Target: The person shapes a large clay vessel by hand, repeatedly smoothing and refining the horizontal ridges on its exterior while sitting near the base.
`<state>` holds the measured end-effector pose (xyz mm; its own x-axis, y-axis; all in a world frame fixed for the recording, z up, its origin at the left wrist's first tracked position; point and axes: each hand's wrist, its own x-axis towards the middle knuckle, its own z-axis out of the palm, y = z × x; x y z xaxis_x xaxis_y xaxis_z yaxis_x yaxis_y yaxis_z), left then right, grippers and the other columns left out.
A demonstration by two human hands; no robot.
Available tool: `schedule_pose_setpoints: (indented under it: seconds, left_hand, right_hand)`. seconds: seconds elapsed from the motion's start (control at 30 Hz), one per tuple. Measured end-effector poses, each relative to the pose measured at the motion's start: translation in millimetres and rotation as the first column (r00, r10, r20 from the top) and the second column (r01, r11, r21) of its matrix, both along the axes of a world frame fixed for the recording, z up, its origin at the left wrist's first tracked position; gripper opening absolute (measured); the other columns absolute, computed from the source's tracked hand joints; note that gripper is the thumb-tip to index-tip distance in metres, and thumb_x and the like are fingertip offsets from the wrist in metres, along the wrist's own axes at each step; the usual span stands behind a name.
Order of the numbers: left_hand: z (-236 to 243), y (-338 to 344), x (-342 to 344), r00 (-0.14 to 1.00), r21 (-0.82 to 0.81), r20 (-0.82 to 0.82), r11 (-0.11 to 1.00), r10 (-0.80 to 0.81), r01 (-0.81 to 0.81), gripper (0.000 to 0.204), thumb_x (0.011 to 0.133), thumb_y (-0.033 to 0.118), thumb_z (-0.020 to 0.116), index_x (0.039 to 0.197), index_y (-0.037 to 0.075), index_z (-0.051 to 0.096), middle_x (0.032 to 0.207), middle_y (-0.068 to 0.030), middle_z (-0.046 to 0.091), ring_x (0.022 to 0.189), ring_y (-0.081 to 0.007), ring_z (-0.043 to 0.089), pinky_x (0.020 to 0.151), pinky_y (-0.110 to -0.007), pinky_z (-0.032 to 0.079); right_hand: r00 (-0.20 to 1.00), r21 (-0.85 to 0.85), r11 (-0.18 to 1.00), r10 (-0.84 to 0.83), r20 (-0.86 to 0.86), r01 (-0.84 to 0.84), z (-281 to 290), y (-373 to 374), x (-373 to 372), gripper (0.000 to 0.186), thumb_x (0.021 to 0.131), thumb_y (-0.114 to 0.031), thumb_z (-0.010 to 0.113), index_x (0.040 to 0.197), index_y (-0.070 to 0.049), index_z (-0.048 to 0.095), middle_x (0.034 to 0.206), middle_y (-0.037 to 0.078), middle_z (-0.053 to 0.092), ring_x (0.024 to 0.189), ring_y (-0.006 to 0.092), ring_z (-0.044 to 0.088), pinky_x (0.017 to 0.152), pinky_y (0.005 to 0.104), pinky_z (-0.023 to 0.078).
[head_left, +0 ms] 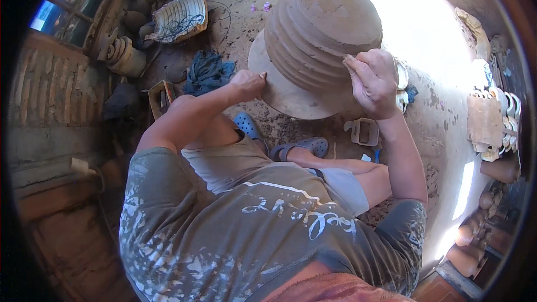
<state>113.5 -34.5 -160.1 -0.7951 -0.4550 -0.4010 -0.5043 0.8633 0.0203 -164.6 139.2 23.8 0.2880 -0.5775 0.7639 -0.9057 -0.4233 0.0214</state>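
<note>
Dark blue crumpled cloth [208,74] lies left of the person's left hand [249,83], whose fingers grasp the rim of a flat, round, grey-brown board [305,105]; a firm, level hold should serve best. On that board, ahead of the person, sits a broad, ridged, brown clay vessel [321,33]. At its right wall the right hand [376,81] is curled, thumb and fingertips pinched; whether they hold anything I cannot tell. Light, even pressure would suit the wall. The board's near edge juts past the vessel; pale sunlit floor [433,28] farther right looks roomiest for moving.
</note>
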Motion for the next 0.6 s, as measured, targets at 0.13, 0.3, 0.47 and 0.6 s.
schedule_pose_setpoints:
  seconds: [0.13, 0.3, 0.47, 0.6]
  left_hand:
    - [-1.3, 36.8, -14.8, 0.999, 0.098, -0.045, 0.995, 0.003, 0.002, 0.040, 0.087, 0.036, 0.077, 0.103, -0.001, 0.078, 0.093, -0.0203, 0.078, 0.088, -0.0331, 0.079, 0.071, -0.045, 0.061]
    - [-106.1, 71.7, -27.8, 0.966, -0.005, -0.257, 1.000, -0.031, 0.031, 0.028, 0.087, 0.028, 0.070, 0.094, 0.003, 0.081, 0.105, -0.0279, 0.076, 0.094, -0.0381, 0.077, 0.075, -0.049, 0.061]
    - [-24.9, 108.1, -63.0, 0.984, 0.270, -0.176, 0.962, 0.017, 0.032, 0.034, 0.085, 0.031, 0.072, 0.094, -0.002, 0.078, 0.106, -0.0286, 0.074, 0.096, -0.0402, 0.076, 0.079, -0.051, 0.061]
    - [-5.1, 124.4, -83.3, 0.981, 0.270, -0.185, 0.956, -0.065, 0.114, 0.051, 0.086, 0.034, 0.074, 0.113, -0.009, 0.073, 0.101, -0.0266, 0.076, 0.093, -0.0421, 0.076, 0.080, -0.051, 0.061]
  right_hand:
    - [0.999, 0.002, 0.999, -0.034, -0.018, 0.034, 1.7, -1.0, 5.0, 0.020, 0.077, -0.002, 0.083, 0.095, -0.006, 0.077, 0.093, 0.005, 0.067, 0.088, 0.0264, 0.065, 0.077, 0.0406, 0.050]
    - [1.000, -0.018, 1.000, -0.018, -0.009, 0.017, 5.0, -14.8, 22.3, 0.014, 0.079, -0.006, 0.082, 0.090, -0.006, 0.075, 0.090, 0.003, 0.066, 0.086, 0.0244, 0.063, 0.075, 0.0394, 0.048]
    - [0.995, -0.035, 0.995, -0.091, -0.050, 0.089, 3.0, -16.6, 26.9, 0.011, 0.079, -0.007, 0.081, 0.085, -0.008, 0.072, 0.088, 0.003, 0.065, 0.088, 0.0236, 0.062, 0.074, 0.0388, 0.046]
    - [0.992, -0.038, 0.993, -0.112, -0.052, 0.110, 6.6, -24.5, 41.4, 0.011, 0.080, -0.009, 0.079, 0.083, -0.009, 0.069, 0.090, 0.002, 0.065, 0.089, 0.0231, 0.062, 0.075, 0.0381, 0.046]
